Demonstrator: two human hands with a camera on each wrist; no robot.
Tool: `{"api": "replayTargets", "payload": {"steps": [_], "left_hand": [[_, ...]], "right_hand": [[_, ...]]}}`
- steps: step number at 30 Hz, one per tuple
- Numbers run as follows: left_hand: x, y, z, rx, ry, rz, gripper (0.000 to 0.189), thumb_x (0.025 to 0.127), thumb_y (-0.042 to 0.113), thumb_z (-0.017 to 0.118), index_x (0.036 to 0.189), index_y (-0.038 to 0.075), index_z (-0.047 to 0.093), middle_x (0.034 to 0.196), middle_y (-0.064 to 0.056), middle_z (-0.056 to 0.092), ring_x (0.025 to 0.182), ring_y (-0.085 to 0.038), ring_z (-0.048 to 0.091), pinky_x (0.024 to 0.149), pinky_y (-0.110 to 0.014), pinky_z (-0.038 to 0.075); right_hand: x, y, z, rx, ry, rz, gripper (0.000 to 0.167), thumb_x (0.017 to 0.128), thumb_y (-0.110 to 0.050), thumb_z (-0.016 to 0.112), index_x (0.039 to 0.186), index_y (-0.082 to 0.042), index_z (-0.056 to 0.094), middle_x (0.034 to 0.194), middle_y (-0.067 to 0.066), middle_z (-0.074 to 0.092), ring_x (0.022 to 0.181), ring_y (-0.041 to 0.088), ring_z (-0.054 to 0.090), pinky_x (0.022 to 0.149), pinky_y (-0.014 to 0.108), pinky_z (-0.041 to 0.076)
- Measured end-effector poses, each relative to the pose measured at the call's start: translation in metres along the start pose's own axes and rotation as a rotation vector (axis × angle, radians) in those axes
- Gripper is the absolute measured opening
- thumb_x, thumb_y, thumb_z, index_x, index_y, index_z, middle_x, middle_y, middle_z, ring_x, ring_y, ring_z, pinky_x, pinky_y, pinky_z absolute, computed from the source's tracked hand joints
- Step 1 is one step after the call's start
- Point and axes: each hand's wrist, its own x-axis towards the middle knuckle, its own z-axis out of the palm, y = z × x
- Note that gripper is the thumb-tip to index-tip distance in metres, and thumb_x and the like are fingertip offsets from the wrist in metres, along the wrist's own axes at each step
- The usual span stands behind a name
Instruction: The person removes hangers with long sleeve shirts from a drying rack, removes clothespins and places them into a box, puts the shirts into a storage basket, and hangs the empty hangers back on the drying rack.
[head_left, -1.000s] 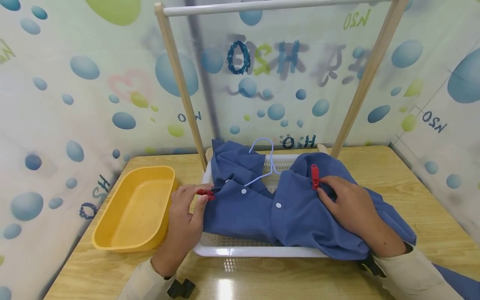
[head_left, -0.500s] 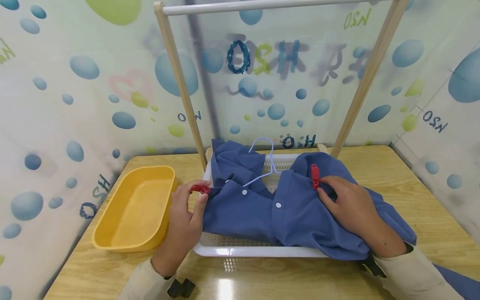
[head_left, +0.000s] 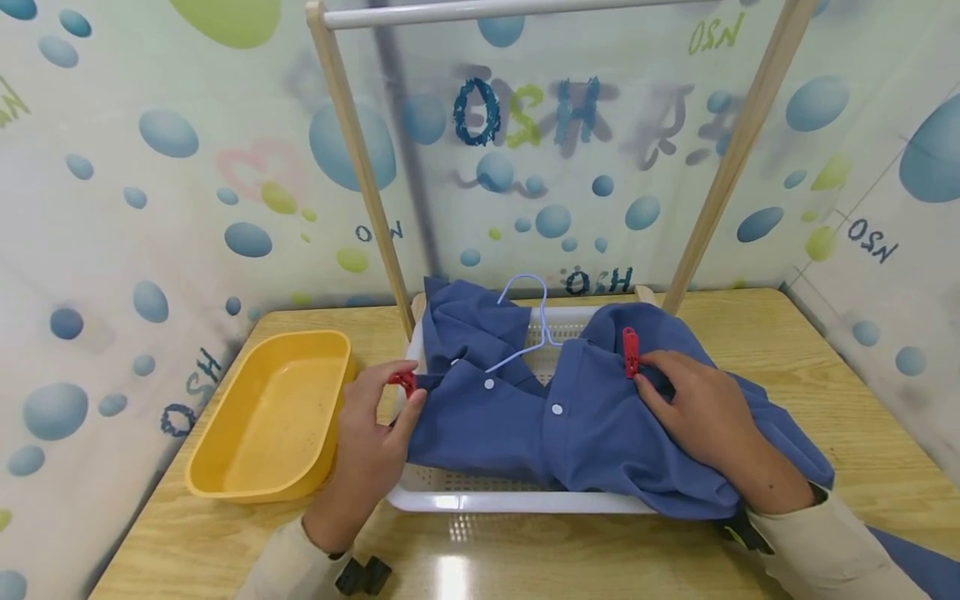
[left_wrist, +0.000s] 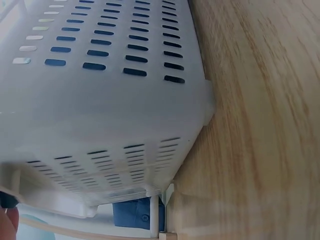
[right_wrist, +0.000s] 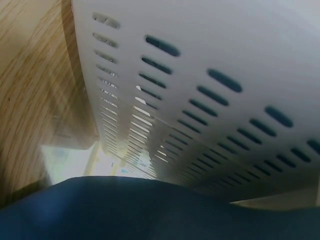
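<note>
While the right hand seems to pinch the blue shirt, the left hand grips a red clip, newly turned.

head cam: above and behind left fingers and right fingers, facing forward-down, widest view
left wrist cam: low behind left fingers, rolled sideways, very near basket wall
right wrist cam: low behind right fingers, rolled sideways, along slotted basket wall, blue cloth right at lens
head/wrist overlap: basket, tabletop
</note>
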Motion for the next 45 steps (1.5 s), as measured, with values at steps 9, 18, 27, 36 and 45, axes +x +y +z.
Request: {"api": "replayTargets", "payload": {"steps": [9, 18, 27, 36, 45], "left_hand": [[0.004, 0.003, -0.006, 0.02, -0.031, -0.015, 0.043, 0.082, 0.005, 0.079, 0.123, 0.007, 0.066, 0.112, -0.011, 0.07, 0.105, -0.026, 0.061, 0.093, -0.026, 0.041], [0.013, 0.014, -0.043, 0.13, -0.096, -0.02, 0.04, 0.081, 0.005, 0.08, 0.119, 0.01, 0.069, 0.104, -0.007, 0.073, 0.098, -0.024, 0.064, 0.091, -0.039, 0.037], [0.027, -0.003, -0.077, 0.337, -0.268, -0.119, 0.031, 0.089, 0.016, 0.075, 0.118, 0.008, 0.068, 0.094, -0.007, 0.073, 0.092, -0.03, 0.069, 0.09, -0.051, 0.045], [0.039, -0.029, -0.104, 0.605, -0.567, -0.255, 0.036, 0.094, 0.035, 0.069, 0.115, 0.005, 0.067, 0.086, -0.007, 0.069, 0.074, -0.025, 0.066, 0.061, -0.036, 0.054], [0.044, -0.066, -0.116, 0.718, -0.852, -0.282, 0.034, 0.09, 0.033, 0.073, 0.101, 0.001, 0.07, 0.071, 0.0, 0.064, 0.058, -0.014, 0.052, 0.055, -0.033, 0.049]], "right_hand": [[-0.003, 0.001, 0.001, 0.014, -0.038, 0.028, 0.027, 0.094, -0.02, 0.067, 0.115, -0.003, 0.068, 0.112, 0.019, 0.072, 0.093, 0.037, 0.071, 0.079, 0.055, 0.056], [-0.002, 0.0, 0.001, 0.017, -0.05, 0.036, 0.029, 0.095, -0.022, 0.066, 0.117, -0.003, 0.068, 0.114, 0.019, 0.071, 0.095, 0.038, 0.071, 0.08, 0.056, 0.056], [-0.001, 0.002, -0.003, 0.01, -0.06, 0.04, 0.03, 0.095, -0.021, 0.066, 0.118, -0.002, 0.067, 0.115, 0.02, 0.071, 0.098, 0.039, 0.07, 0.081, 0.056, 0.055], [-0.001, 0.003, -0.005, 0.007, -0.057, 0.034, 0.031, 0.095, -0.022, 0.066, 0.119, -0.002, 0.067, 0.116, 0.02, 0.071, 0.1, 0.04, 0.07, 0.082, 0.057, 0.055], [0.0, 0.003, -0.004, 0.003, -0.056, 0.032, 0.032, 0.095, -0.023, 0.066, 0.12, -0.003, 0.067, 0.117, 0.019, 0.071, 0.102, 0.039, 0.07, 0.083, 0.056, 0.055]]}}
